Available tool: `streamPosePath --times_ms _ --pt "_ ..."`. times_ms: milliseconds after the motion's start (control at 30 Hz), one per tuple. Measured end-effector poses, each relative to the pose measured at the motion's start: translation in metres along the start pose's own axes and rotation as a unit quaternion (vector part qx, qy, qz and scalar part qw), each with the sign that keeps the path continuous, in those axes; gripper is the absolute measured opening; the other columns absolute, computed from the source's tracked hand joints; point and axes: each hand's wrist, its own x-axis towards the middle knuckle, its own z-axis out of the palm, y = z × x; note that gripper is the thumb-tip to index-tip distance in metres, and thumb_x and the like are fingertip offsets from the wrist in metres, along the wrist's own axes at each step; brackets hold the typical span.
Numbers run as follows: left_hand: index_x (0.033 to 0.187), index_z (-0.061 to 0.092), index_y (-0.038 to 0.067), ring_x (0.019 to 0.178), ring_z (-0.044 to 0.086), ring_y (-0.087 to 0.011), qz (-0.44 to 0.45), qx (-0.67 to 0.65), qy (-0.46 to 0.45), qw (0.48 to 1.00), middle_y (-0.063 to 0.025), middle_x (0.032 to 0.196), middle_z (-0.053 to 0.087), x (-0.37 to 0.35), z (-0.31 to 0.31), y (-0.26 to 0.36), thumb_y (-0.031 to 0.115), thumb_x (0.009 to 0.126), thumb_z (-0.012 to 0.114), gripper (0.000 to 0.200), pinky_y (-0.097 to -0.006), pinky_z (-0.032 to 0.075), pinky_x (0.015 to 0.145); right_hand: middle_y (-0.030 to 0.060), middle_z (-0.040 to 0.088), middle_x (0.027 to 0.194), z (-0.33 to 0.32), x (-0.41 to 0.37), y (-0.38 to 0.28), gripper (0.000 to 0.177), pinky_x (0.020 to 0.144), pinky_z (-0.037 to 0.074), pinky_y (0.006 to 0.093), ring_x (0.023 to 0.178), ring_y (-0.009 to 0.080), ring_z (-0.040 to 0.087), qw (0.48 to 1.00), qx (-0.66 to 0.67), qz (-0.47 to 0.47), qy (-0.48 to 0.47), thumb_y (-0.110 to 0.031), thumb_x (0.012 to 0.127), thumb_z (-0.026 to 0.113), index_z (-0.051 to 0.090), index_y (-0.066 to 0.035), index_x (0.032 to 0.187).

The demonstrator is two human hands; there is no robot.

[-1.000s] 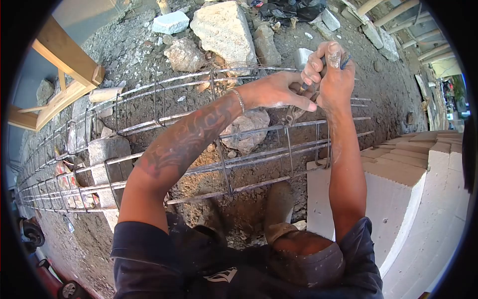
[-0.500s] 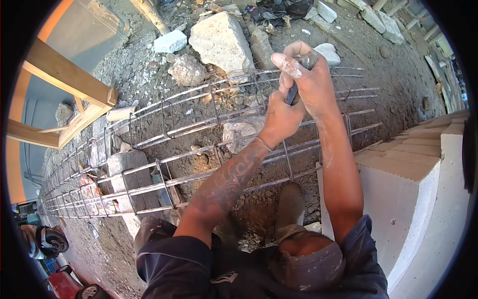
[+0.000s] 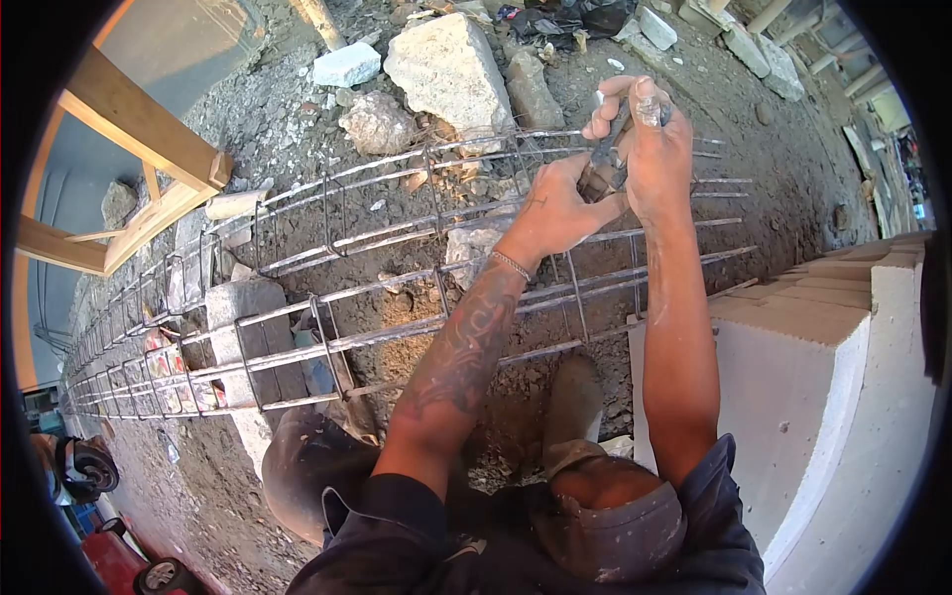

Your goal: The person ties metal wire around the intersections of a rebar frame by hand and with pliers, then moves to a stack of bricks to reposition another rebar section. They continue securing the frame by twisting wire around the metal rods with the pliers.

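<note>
Both hands are together above the far right part of a long rebar cage [image 3: 327, 347]. My left hand [image 3: 562, 206], at the end of the tattooed forearm, is curled against a dark metal tool [image 3: 606, 149]; its fingertips are partly hidden. My right hand [image 3: 654, 149] is wrapped round the upper end of the same tool, thumb pointing up with whitish dust on it. The cage has long pale bars with dark square stirrups and lies over stones and dirt below my forearms.
Pale blocks [image 3: 783, 367] stand at the right. A large rock [image 3: 449, 74] and smaller stones lie beyond the cage. A wooden frame [image 3: 139, 139] is at the upper left, a concrete block [image 3: 256, 337] under the cage, and vehicle wheels [image 3: 96, 468] at the lower left.
My right hand has moved slightly right and turned, with its thumb now upright. My left hand has opened out somewhat and shifted a little. The view has shifted slightly.
</note>
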Motion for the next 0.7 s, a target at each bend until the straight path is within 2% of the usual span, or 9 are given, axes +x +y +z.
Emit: streamPosePath --times_ms 33,67,133,200,267,333,433,533,700 --pt "0.087 0.060 -0.005 0.066 0.055 -0.0094 0.025 -0.003 -0.033 0.999 -0.0046 0.072 0.061 0.005 -0.004 0.001 0.017 0.074 0.070 0.027 -0.0265 0.044 0.061 0.0020 0.047 0.069 0.000 -0.001 -0.003 0.047 0.059 0.044 0.0277 0.065 0.0137 0.052 1.000 0.000 -0.001 -0.002 -0.043 0.091 0.049 0.056 0.002 0.094" --pt "0.091 0.059 -0.005 0.070 0.056 -0.0099 -0.023 -0.041 -0.093 0.995 -0.0064 0.078 0.062 0.008 -0.008 0.001 0.021 0.076 0.071 0.032 -0.0261 0.046 0.066 0.0025 0.048 0.071 0.000 -0.003 -0.008 0.049 0.062 0.046 0.0291 0.069 0.0147 0.054 1.000 -0.021 0.002 0.006 -0.044 0.091 0.048 0.056 0.004 0.099" --pt "0.093 0.058 -0.005 0.071 0.057 -0.0111 -0.001 -0.053 -0.106 0.993 -0.0072 0.081 0.062 0.006 -0.009 0.004 0.024 0.079 0.068 0.034 -0.0266 0.046 0.066 0.0031 0.049 0.073 -0.002 -0.005 -0.011 0.051 0.065 0.048 0.0305 0.074 0.0158 0.057 0.999 -0.043 0.006 0.009 -0.044 0.091 0.047 0.055 0.005 0.104" --pt "0.095 0.057 -0.006 0.072 0.058 -0.0124 0.018 -0.068 -0.124 0.990 -0.0080 0.084 0.063 0.007 -0.006 0.005 0.027 0.082 0.066 0.036 -0.0272 0.047 0.067 0.0087 0.056 0.081 -0.009 -0.008 -0.009 0.048 0.074 0.051 0.0318 0.078 0.0185 0.060 0.997 -0.003 -0.038 0.066 -0.040 0.093 0.044 0.053 0.004 0.106" --pt "0.097 0.056 -0.007 0.075 0.061 -0.0149 -0.043 -0.216 -0.164 0.961 -0.0093 0.086 0.062 0.011 -0.001 0.003 0.031 0.090 0.055 0.038 -0.0282 0.048 0.070 0.0120 0.057 0.085 -0.019 -0.011 -0.013 0.049 0.078 0.051 0.0336 0.082 0.0210 0.060 0.997 0.010 -0.028 0.066 -0.040 0.093 0.043 0.049 0.005 0.110" --pt "0.097 0.055 -0.006 0.076 0.062 -0.0159 -0.034 -0.219 -0.165 0.961 -0.0097 0.086 0.062 0.017 0.002 0.001 0.031 0.092 0.050 0.039 -0.0288 0.049 0.072 0.0209 0.058 0.098 -0.031 -0.011 -0.013 0.052 0.082 0.051 0.0369 0.093 0.0272 0.061 0.998 0.025 -0.017 0.047 -0.040 0.094 0.041 0.040 0.006 0.118" --pt "0.097 0.055 -0.006 0.079 0.064 -0.0189 -0.015 -0.239 -0.166 0.957 -0.0118 0.086 0.062 0.019 0.000 -0.002 0.032 0.095 0.045 0.039 -0.0305 0.050 0.075 0.0238 0.056 0.104 -0.033 -0.008 -0.011 0.049 0.083 0.051 0.0378 0.095 0.0289 0.060 0.998 0.040 -0.004 0.048 -0.037 0.094 0.041 0.041 0.007 0.116" --pt "0.098 0.055 -0.006 0.079 0.064 -0.0212 0.012 -0.291 -0.149 0.945 -0.0127 0.087 0.062 0.017 -0.004 -0.010 0.031 0.096 0.041 0.040 -0.0315 0.050 0.076 0.0244 0.055 0.106 -0.023 -0.003 -0.012 0.044 0.084 0.050 0.0387 0.099 0.0303 0.059 0.999 0.052 0.005 0.003 -0.032 0.095 0.042 0.041 0.006 0.115" --pt "0.099 0.055 -0.005 0.080 0.064 -0.0229 -0.013 -0.352 -0.127 0.927 -0.0154 0.085 0.063 0.020 -0.006 -0.019 0.034 0.097 0.036 0.043 -0.0327 0.049 0.077 0.0234 0.054 0.112 -0.021 0.011 -0.001 0.041 0.085 0.050 0.0398 0.104 0.0306 0.056 0.996 0.070 0.029 -0.043 -0.028 0.095 0.043 0.040 0.003 0.121"
